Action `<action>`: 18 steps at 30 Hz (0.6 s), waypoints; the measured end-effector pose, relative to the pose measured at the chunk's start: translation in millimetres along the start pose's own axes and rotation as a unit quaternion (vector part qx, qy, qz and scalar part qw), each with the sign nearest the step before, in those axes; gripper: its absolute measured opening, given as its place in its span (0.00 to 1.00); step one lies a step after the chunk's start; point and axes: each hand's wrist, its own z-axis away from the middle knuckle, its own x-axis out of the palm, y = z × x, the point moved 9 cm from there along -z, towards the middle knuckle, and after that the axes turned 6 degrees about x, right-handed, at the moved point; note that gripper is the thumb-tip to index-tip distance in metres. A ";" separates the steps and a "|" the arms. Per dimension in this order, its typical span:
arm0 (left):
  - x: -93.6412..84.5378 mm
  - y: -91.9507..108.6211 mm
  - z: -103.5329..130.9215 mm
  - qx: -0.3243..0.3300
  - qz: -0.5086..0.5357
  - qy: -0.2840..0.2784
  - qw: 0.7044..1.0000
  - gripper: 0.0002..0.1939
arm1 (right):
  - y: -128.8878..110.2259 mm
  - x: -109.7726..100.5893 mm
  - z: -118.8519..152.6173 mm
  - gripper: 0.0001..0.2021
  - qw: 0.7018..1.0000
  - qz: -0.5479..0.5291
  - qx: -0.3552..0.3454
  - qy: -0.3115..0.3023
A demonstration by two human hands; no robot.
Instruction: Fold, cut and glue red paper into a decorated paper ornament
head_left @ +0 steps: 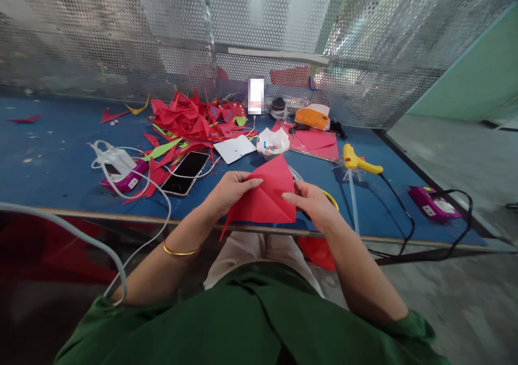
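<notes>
Red sheet: a red paper (271, 198), in the lower middle of the frame, raised above the near edge of the surface (76, 176)
Left hand: the left hand (227, 193) pinches the paper on its left side, with the thumb on top
Right hand: the right hand (316, 205) holds its right edge, also with the thumb on top
Already done: crease lines cross the paper, so I judge that some folding is made
Remaining: the shape looks flat and perhaps unfinished; how many folds are left, I cannot tell
Red pile: many pointed paper pieces (188, 116) are heaped in the upper left; whether they are finished pieces or scraps, I cannot judge
Small parts: a white bowl (283, 143) near the centre contains coloured bits
Glue gun: the yellow glue gun (360, 163), right of centre, is untouched by either hand
</notes>
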 end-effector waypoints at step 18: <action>-8.1 18.2 -32.3 0.051 0.018 0.035 0.998 0.10 | 15.7 -45.1 18.7 0.21 0.992 -0.022 -0.034 0.119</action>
